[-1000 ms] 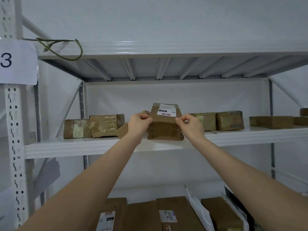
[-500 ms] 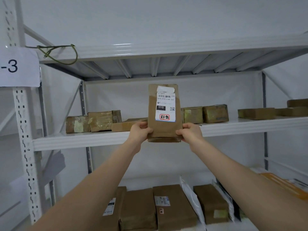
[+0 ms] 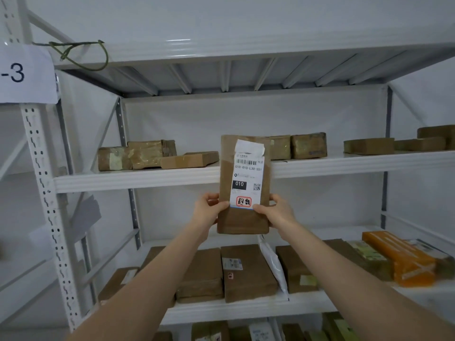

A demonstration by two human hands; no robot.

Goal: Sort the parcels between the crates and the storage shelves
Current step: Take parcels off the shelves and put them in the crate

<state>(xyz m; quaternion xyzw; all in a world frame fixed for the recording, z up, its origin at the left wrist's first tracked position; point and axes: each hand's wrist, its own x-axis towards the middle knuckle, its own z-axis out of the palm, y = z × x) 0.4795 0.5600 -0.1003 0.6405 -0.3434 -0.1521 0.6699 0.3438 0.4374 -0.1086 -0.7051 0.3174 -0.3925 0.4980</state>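
Observation:
A brown cardboard parcel with a white shipping label marked 010 stands upright in front of me, its label facing me. My left hand grips its lower left edge and my right hand grips its lower right edge. The parcel hangs in the air in front of the white storage shelf, overlapping that shelf's front lip. No crate is in view.
Several taped brown parcels sit along the upper shelf board. The lower shelf carries more brown boxes, a white mailer and an orange box. A perforated upright with a paper "-3" sign stands at left.
The parcel lay tilted on the upper shelf a second ago; both hands have lifted it off, turned it upright and lowered it toward me below the shelf edge.

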